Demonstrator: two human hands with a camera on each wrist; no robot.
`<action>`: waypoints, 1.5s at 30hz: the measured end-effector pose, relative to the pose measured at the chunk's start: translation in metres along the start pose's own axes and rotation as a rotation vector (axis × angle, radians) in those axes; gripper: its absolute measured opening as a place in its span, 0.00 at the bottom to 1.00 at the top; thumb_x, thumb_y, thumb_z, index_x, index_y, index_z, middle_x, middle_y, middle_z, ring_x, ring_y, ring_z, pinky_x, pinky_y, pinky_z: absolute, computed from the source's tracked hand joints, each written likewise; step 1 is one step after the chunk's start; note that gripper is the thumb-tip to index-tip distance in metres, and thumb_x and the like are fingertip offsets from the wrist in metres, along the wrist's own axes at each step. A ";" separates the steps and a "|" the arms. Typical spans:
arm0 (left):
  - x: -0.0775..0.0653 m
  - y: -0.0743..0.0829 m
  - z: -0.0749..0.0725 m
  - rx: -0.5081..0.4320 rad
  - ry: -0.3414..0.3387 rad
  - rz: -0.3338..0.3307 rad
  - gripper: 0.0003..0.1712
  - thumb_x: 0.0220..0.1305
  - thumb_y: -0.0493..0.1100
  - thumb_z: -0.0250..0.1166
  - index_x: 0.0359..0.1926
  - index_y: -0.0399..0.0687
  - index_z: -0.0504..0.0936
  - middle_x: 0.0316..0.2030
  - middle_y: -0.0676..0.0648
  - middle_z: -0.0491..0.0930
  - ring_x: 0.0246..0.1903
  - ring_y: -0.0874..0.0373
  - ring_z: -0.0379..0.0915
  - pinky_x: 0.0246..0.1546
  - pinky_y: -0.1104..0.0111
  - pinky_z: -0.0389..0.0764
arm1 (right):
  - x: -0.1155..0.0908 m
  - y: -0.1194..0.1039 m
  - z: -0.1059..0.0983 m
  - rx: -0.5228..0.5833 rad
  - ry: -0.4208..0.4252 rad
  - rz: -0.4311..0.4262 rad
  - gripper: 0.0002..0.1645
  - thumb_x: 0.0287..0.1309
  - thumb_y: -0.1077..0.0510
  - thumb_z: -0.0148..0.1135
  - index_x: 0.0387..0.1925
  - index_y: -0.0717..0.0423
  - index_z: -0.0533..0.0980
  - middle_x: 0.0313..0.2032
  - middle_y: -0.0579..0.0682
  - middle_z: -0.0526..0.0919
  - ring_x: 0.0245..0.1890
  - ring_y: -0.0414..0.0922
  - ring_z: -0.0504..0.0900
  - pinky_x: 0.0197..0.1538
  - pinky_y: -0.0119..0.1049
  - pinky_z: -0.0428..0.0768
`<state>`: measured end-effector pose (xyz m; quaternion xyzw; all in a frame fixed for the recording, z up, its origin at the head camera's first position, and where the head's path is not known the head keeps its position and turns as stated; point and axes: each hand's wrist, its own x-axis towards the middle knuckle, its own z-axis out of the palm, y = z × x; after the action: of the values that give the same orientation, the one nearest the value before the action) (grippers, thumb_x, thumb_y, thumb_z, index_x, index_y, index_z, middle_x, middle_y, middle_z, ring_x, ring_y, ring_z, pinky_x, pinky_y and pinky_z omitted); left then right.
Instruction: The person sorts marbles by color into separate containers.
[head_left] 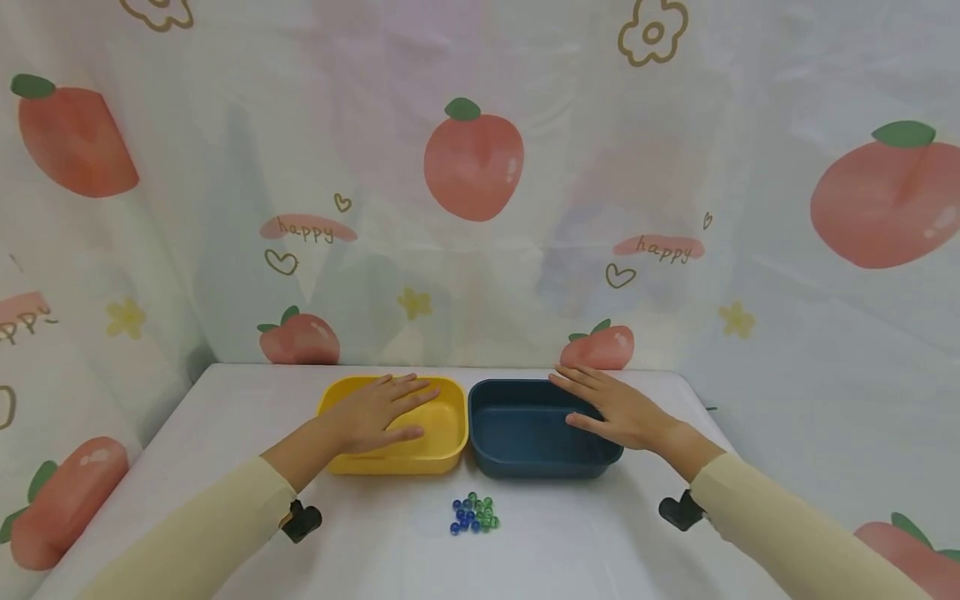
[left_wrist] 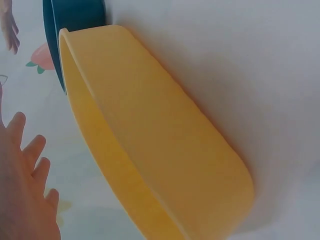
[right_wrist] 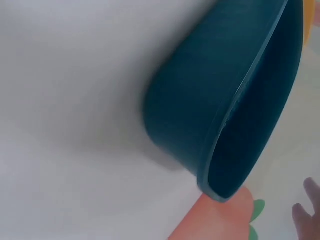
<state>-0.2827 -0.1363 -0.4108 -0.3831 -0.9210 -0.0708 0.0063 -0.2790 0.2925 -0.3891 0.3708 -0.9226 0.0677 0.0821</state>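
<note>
My left hand (head_left: 378,417), fingers spread and straight, hovers over the yellow bin (head_left: 442,465) and holds nothing. In the left wrist view its fingers (left_wrist: 41,172) stand above the rim of that bin. My right hand (head_left: 611,408) is likewise spread and bare, over the right side of the dark blue bin (head_left: 525,468). Part of that hand's fingers (right_wrist: 302,220) shows at the lower right of the right wrist view. In front of the bins lies a small cluster of glass marbles, the blue marbles (head_left: 464,523) to the left and the green marbles (head_left: 488,512) to the right.
Both bins stand side by side near the back of a white-covered table (head_left: 375,550). Behind rises a cloth backdrop (head_left: 480,275) printed with peaches and hearts. A small black device (head_left: 302,522) sits at the left wrist, another black device (head_left: 681,510) at the right.
</note>
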 end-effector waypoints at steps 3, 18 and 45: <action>-0.005 0.001 -0.002 -0.006 0.014 0.008 0.40 0.70 0.69 0.45 0.77 0.62 0.54 0.75 0.51 0.56 0.76 0.49 0.46 0.75 0.49 0.49 | -0.007 0.004 0.000 -0.003 0.011 0.024 0.41 0.66 0.40 0.56 0.75 0.47 0.57 0.73 0.56 0.60 0.73 0.59 0.59 0.69 0.64 0.62; -0.027 0.012 0.001 -0.053 0.043 -0.089 0.39 0.70 0.66 0.51 0.77 0.63 0.55 0.75 0.48 0.57 0.74 0.46 0.52 0.73 0.46 0.54 | -0.036 0.006 -0.003 0.083 0.005 0.218 0.44 0.66 0.40 0.57 0.77 0.45 0.53 0.75 0.51 0.57 0.72 0.57 0.60 0.65 0.65 0.66; -0.057 0.025 0.012 -0.196 0.158 -0.159 0.36 0.70 0.63 0.54 0.75 0.68 0.57 0.73 0.54 0.61 0.70 0.49 0.60 0.70 0.47 0.63 | -0.069 0.002 0.024 0.176 0.207 0.404 0.35 0.67 0.43 0.59 0.68 0.58 0.69 0.63 0.60 0.75 0.63 0.61 0.73 0.62 0.61 0.72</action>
<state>-0.2248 -0.1573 -0.4233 -0.3010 -0.9337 -0.1905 0.0357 -0.2335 0.3357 -0.4264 0.1753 -0.9553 0.2004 0.1284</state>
